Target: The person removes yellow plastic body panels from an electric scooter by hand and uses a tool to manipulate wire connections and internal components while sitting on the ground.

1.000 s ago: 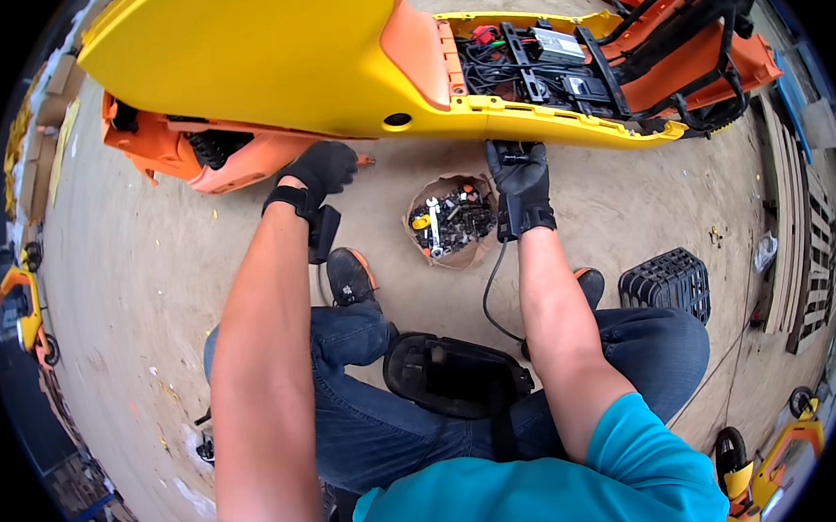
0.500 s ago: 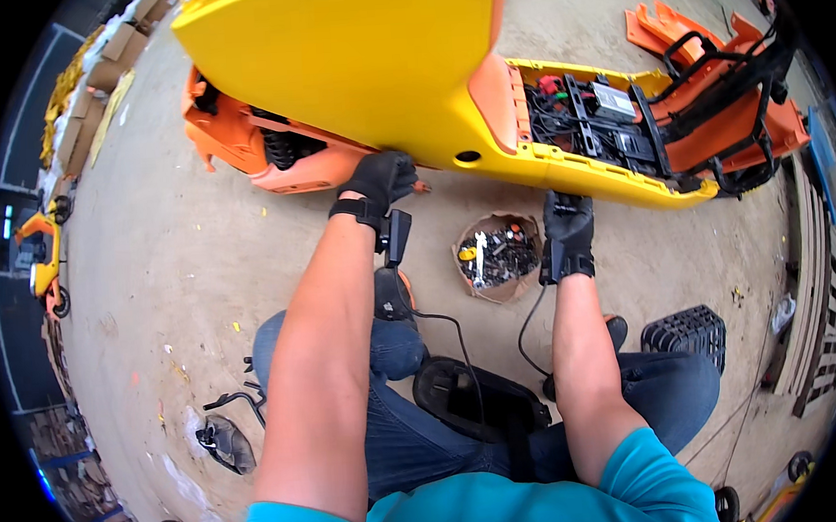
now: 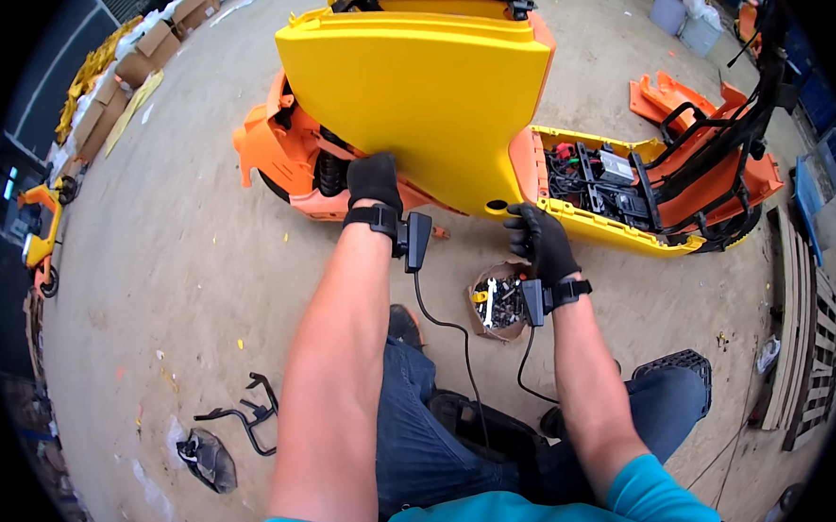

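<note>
Extending beyond the parts carton [image 3: 508, 333] is the yellow scooter body [image 3: 419, 100]. Left hand [image 3: 373, 181], beyond-left of the carton, overlaps the body, grip undeterminable; right hand [image 3: 542, 242], beyond-right, fingers half-curled, contents unclear.

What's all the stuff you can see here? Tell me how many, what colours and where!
Big scooter body: one, yellow and orange, top middle
Wires and electronics: many, mostly black, inside the body
Open container: one, brown, floor below the right hand
Spanner: one, silver, in the container
Small parts: uncountable, mostly dark, in the container
Crate: one, black, by the right knee
Bent metal frame: one, black, lower-left floor
Cardboard boxes: several, brown, upper left
Wooden slats: several, greyish brown, far right
Other scooters: several, yellow or orange, around the edges
Wrist devices: two, black, on the wrists
Left hand: one, black-gloved, at the body
Right hand: one, black-gloved, near the body
</note>
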Motion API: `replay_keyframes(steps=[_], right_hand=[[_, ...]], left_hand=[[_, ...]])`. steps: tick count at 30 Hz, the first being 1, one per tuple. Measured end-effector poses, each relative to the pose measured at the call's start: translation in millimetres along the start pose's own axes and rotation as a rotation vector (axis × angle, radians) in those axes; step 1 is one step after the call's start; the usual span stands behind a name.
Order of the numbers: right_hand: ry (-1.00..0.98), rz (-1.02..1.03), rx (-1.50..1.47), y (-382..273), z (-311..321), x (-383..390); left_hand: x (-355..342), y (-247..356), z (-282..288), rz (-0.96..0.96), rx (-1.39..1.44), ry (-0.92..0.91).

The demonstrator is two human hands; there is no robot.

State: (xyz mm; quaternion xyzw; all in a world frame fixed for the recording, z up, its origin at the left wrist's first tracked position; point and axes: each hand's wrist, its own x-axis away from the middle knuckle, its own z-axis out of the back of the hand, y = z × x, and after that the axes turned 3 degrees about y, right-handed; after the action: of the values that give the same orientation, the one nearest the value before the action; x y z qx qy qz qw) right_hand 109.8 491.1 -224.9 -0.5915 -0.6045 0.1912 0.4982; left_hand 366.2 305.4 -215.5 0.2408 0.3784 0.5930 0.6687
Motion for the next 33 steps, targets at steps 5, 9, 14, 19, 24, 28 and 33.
replay_keyframes(steps=[5,9,14,19,24,28,33], right_hand=[[0.038,0.217,0.521,-73.3,2.2,-24.8],[-0.214,1.09,1.539,-114.0,19.1,-37.5],[-0.297,0.706,1.237,-107.5,19.1,-20.2],[-0.041,0.081,0.621,-82.4,1.4,-0.9],[-0.145,0.086,0.766,-57.7,-8.5,-5.9],[-0.048,0.19,1.038,-29.9,-25.6,-11.5],[0.036,0.085,0.505,-5.4,-31.0,-18.9]], left_hand=[[13.5,33.4,-2.8,0.298,0.62,0.078],[14.8,55.0,12.6,0.678,0.992,0.022],[13.0,22.8,14.4,0.022,0.594,-0.054],[28.1,49.8,31.0,-0.198,0.352,-0.037],[26.0,65.5,40.7,-0.183,0.141,-0.183],[23.9,59.4,39.2,0.015,0.416,-0.227],[21.3,51.0,39.4,-0.214,0.2,-0.179]])
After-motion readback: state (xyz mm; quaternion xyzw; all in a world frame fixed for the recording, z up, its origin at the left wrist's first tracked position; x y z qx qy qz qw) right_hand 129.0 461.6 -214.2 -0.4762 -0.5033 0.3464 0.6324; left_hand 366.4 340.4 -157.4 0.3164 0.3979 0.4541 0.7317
